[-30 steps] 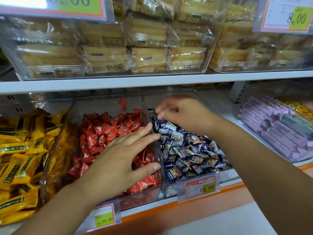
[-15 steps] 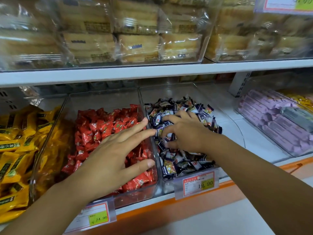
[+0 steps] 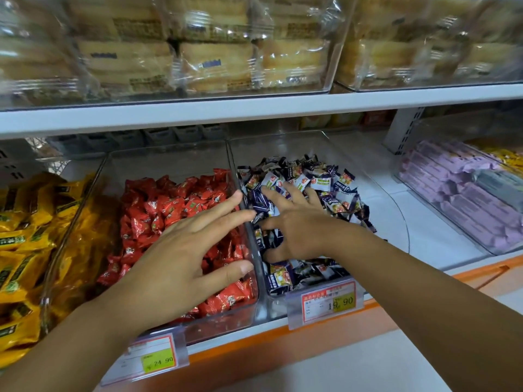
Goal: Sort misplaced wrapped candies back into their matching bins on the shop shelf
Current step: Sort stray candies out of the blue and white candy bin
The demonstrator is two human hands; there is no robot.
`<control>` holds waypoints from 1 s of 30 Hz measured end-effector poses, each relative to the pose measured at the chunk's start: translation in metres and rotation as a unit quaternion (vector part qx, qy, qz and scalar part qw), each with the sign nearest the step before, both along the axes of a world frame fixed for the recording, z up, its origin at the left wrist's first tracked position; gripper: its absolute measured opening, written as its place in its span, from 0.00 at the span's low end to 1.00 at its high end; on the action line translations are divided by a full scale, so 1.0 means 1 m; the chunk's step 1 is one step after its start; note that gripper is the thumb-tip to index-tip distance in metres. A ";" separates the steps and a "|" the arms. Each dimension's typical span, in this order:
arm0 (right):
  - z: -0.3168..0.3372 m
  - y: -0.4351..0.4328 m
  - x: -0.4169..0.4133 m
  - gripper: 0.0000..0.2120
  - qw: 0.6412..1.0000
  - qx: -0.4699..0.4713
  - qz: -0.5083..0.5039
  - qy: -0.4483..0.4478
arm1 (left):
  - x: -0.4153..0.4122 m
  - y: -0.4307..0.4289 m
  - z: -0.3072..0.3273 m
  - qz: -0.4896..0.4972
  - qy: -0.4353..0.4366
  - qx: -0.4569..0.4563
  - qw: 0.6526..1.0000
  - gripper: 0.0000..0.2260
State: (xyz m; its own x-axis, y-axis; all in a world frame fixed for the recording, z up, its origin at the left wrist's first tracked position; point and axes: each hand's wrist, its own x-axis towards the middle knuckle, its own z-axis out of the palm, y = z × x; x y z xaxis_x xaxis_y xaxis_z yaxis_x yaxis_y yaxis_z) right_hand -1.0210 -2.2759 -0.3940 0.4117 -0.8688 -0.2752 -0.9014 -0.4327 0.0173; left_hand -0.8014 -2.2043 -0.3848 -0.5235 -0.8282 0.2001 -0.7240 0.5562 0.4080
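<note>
The left hand (image 3: pixel 181 258) is stretching flat over the heap of red foil-wrapped candies (image 3: pixel 158 210) lying in the left clear plastic bin (image 3: pixel 226 326), its fingers straight, spread and gripping nothing. The right hand (image 3: pixel 297 224) is resting on the pile of dark blue and white wrapped candies (image 3: pixel 325 182) filling the neighbouring clear plastic bin (image 3: pixel 283 142), its fingers splayed and loosely bent over the wrappers, pinching none.

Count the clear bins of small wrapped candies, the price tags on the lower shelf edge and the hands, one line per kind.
Bins of small wrapped candies: 2 (red candy bin, dark blue candy bin)
Price tags: 2 (24.90 price tag, 19.90 price tag)
Hands: 2 (left hand, right hand)
Total: 6
</note>
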 end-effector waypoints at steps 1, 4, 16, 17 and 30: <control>-0.001 0.000 0.002 0.30 1.000 0.003 0.001 0.013 | 0.000 0.000 0.000 0.000 0.000 0.000 1.000 0.29; 0.000 -0.001 0.003 0.28 1.000 0.010 0.006 0.013 | -0.001 0.002 -0.001 0.002 -0.002 0.001 1.000 0.29; 0.003 -0.006 -0.018 0.05 0.969 0.012 -0.019 -0.246 | -0.003 0.001 0.000 0.000 -0.004 -0.005 1.000 0.30; 0.007 -0.006 -0.022 0.04 0.956 0.023 -0.031 -0.290 | -0.004 0.001 0.001 0.000 -0.006 -0.004 1.000 0.30; 0.037 0.009 -0.024 0.03 0.874 0.018 -0.115 -0.472 | -0.006 0.002 -0.002 -0.001 -0.023 -0.022 0.999 0.31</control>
